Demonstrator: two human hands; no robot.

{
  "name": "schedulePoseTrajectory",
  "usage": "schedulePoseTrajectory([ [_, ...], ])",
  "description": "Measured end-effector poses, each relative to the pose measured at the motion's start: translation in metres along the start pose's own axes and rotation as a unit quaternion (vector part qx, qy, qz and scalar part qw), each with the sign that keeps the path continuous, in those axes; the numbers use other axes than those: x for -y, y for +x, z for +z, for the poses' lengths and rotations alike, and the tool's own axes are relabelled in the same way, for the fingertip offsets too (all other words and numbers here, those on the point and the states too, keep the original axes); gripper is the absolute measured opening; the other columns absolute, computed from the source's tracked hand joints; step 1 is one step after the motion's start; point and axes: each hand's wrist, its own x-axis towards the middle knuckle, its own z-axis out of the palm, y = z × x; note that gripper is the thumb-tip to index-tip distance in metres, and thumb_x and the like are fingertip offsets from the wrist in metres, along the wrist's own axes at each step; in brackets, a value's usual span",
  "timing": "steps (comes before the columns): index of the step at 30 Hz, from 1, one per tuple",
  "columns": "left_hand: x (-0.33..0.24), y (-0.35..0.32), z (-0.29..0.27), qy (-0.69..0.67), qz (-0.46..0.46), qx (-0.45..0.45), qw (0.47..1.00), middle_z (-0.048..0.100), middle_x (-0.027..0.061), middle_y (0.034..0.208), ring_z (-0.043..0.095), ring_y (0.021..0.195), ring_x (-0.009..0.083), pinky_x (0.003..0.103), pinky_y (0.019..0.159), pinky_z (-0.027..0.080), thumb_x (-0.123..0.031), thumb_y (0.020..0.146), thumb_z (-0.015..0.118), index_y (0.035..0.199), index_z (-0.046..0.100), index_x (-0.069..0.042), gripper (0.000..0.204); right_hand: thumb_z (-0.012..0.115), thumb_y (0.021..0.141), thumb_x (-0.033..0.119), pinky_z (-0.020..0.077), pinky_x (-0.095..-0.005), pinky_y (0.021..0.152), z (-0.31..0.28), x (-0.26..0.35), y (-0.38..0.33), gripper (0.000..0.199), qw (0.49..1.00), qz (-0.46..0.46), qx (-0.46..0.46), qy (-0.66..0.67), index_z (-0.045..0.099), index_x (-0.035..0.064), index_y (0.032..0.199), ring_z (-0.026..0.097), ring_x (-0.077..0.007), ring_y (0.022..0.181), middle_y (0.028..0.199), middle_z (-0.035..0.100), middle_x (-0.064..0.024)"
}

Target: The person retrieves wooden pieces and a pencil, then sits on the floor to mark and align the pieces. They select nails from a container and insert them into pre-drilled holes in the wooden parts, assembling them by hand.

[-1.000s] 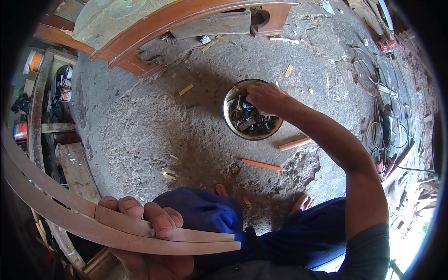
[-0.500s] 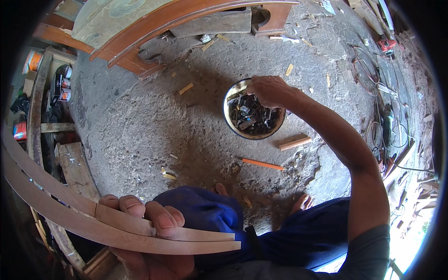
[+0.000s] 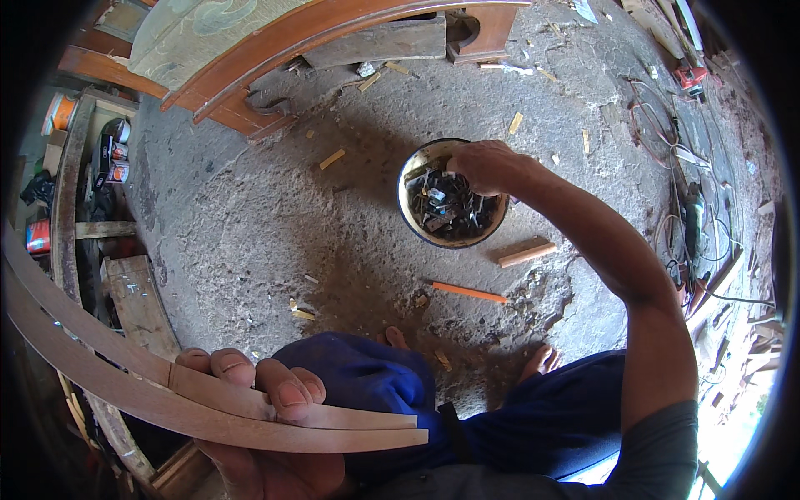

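Gripping two curved strips point(image 3: 208, 419) in closed left fingers point(image 3: 292, 400) over the lap point(image 3: 354, 371), seemingly leaving the right hand point(image 3: 492, 169) free to dip into a floor point(image 3: 250, 208) bowl point(image 3: 407, 190) of dark bits point(image 3: 446, 215), with spread and hold hidden there.

On my remote feed the floor point(image 3: 242, 225) reads rough, pitted and grey, with darker patches mid-floor. At its far edge, left of centre, I log furniture with a curved reddish-brown rail point(image 3: 250, 53) and pale patterned panel point(image 3: 196, 42); along its left edge, a weathered timber frame point(image 3: 66, 183). Strong white light point(image 3: 733, 450) at near right corner.
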Motion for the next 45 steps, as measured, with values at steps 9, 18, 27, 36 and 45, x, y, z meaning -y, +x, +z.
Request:
schedulePoseTrajectory([
  [9, -0.004, 0.000, -0.007, -0.076, -0.033, 0.021, 0.996, 0.053, 0.0103, 0.133, 0.057, 0.112, 0.0331, 0.049, 0.105, 0.042, -0.026, 0.108, 0.054, 0.148, 0.040, -0.011, 0.045, 0.065, 0.084, -0.006, 0.0526, -0.0421, 0.098, -0.007, -0.027, -0.008, 0.036, 0.996, -0.066, 0.000, 0.053, 0.076, 0.0095, 0.114, 0.067, -0.0281, 0.114, 0.117, 0.073, -0.0121],
  [18, 0.006, -0.007, -0.005, 0.165, -0.004, -0.107, 0.981, 0.050, 0.0111, 0.134, 0.058, 0.107, 0.0296, 0.047, 0.099, 0.044, -0.025, 0.110, 0.050, 0.148, 0.034, -0.008, 0.045, 0.061, 0.087, -0.006, 0.0533, -0.0430, 0.100, 0.012, -0.001, 0.007, 0.054, 0.995, -0.028, -0.063, 0.068, 0.069, 0.0194, 0.134, 0.065, -0.0306, 0.120, 0.131, 0.067, -0.0127],
  [27, 0.002, 0.001, -0.002, -0.025, 0.010, 0.001, 1.000, 0.047, 0.0135, 0.136, 0.058, 0.104, 0.0292, 0.045, 0.093, 0.046, -0.022, 0.111, 0.046, 0.150, 0.028, -0.003, 0.047, 0.059, 0.084, -0.005, 0.0535, -0.0423, 0.095, -0.001, -0.022, -0.003, 0.042, 0.994, -0.094, 0.008, 0.052, 0.077, 0.0135, 0.117, 0.068, -0.0283, 0.114, 0.117, 0.074, -0.0114],
  [36, -0.009, 0.004, -0.014, -0.065, -0.067, 0.046, 0.995, 0.055, 0.0081, 0.131, 0.057, 0.120, 0.0318, 0.051, 0.112, 0.040, -0.026, 0.106, 0.058, 0.146, 0.044, -0.018, 0.044, 0.060, 0.083, -0.002, 0.0552, -0.0436, 0.088, -0.012, -0.024, -0.006, 0.032, 0.997, -0.046, -0.041, 0.053, 0.074, 0.0081, 0.109, 0.071, -0.0296, 0.103, 0.108, 0.074, -0.0140],
  [45, -0.008, 0.002, -0.015, -0.077, -0.060, 0.048, 0.994, 0.055, 0.0086, 0.131, 0.057, 0.120, 0.0332, 0.050, 0.111, 0.040, -0.025, 0.106, 0.058, 0.149, 0.042, -0.018, 0.047, 0.057, 0.085, 0.001, 0.0540, -0.0452, 0.094, 0.012, -0.005, 0.003, 0.033, 0.999, -0.004, -0.012, 0.041, 0.071, 0.0051, 0.115, 0.069, -0.0333, 0.109, 0.110, 0.072, -0.0170],
])
